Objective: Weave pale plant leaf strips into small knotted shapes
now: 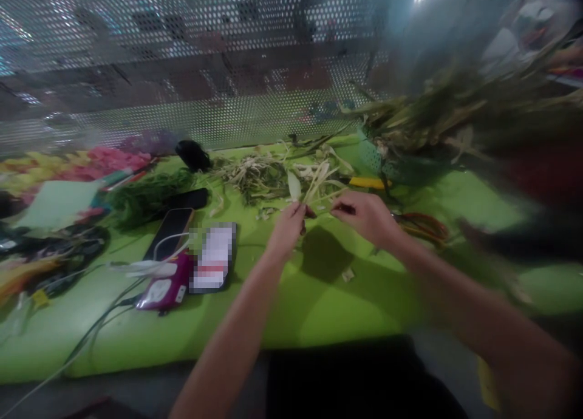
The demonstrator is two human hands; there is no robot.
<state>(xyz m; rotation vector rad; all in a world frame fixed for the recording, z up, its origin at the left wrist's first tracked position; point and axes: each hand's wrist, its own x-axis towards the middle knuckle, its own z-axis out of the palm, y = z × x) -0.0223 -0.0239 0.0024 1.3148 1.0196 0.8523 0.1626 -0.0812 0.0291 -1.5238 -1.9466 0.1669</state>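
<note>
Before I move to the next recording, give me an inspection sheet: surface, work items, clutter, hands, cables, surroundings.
Surface: green tabletop with a small scrap near the middle.
Work items: pale leaf strips in the left hand; loose pile behind; basket of dry leaves on the right.
Clutter: dark phone, pale-screened phone, purple device, green tangle.
Hands: left hand pinching; right hand close by, grip unclear.
Cables: white cable and dark cable near the purple device.
Surroundings: perforated screen behind; far right blurred.

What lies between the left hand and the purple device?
In the head view, a pale-screened phone lies between the left hand and the purple device.
</note>
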